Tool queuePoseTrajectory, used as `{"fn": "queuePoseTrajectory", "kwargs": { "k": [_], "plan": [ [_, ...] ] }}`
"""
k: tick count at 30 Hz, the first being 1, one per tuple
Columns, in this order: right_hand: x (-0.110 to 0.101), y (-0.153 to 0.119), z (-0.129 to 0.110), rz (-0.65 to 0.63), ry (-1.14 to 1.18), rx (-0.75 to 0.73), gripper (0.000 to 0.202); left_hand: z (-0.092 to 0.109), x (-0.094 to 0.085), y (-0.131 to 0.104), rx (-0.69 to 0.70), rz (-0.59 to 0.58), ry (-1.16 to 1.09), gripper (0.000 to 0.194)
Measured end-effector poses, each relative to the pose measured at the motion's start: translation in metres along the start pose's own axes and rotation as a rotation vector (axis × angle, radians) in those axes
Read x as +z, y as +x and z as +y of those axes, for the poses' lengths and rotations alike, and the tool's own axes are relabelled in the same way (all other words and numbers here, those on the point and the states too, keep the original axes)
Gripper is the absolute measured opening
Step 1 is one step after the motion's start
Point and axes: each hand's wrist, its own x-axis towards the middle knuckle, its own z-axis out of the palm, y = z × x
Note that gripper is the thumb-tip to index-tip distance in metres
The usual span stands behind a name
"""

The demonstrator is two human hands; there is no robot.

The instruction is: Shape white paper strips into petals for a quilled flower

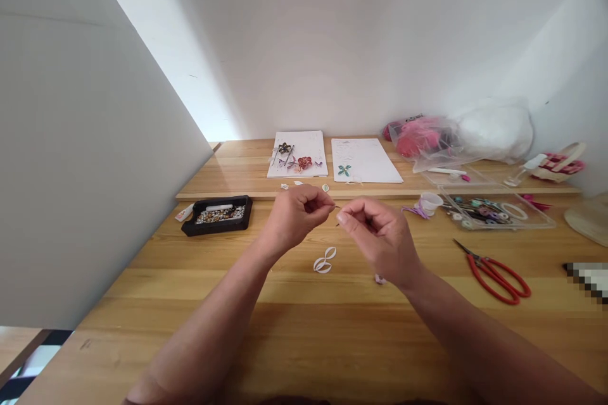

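My left hand (pixel 302 215) and my right hand (pixel 376 233) are raised over the middle of the wooden table, fingertips nearly meeting. Each is closed in a pinch. A thin dark sliver shows between the fingertips, too small to make out. Below them on the table lie white looped strips (pixel 325 261) shaped like petals. A small pinkish piece (pixel 380 279) sits just under my right hand, partly hidden by it.
A black tray of beads (pixel 219 215) sits at the left. Red-handled scissors (pixel 496 275), a clear box of small parts (pixel 498 207) and a ribbon spool (pixel 430 203) are at the right. Paper sheets (pixel 368 161) with flower pieces and plastic bags (pixel 422 139) are on the raised ledge (pixel 237 168).
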Motion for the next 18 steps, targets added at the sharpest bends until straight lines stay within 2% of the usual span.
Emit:
{"fn": "queuePoseTrajectory", "kwargs": {
  "k": [4, 8, 11, 14, 18],
  "plan": [
    [-0.010, 0.011, -0.001, 0.007, 0.228, 0.149, 0.019, 0.008, 0.000, -0.004, 0.065, -0.122, -0.004, 0.007],
    [-0.014, 0.018, 0.005, 0.030, 0.420, 0.335, 0.023, 0.007, 0.003, -0.006, 0.005, -0.234, -0.122, 0.007],
    [-0.015, 0.020, 0.011, 0.002, 0.467, 0.396, 0.023, 0.006, 0.004, -0.007, -0.038, -0.295, -0.222, 0.009],
    [-0.015, 0.022, 0.017, -0.019, 0.502, 0.427, 0.024, 0.008, 0.003, -0.006, -0.082, -0.311, -0.288, 0.011],
    [-0.013, 0.023, 0.026, -0.041, 0.512, 0.482, 0.026, 0.012, 0.001, -0.004, -0.108, -0.258, -0.361, 0.014]
  ]
}}
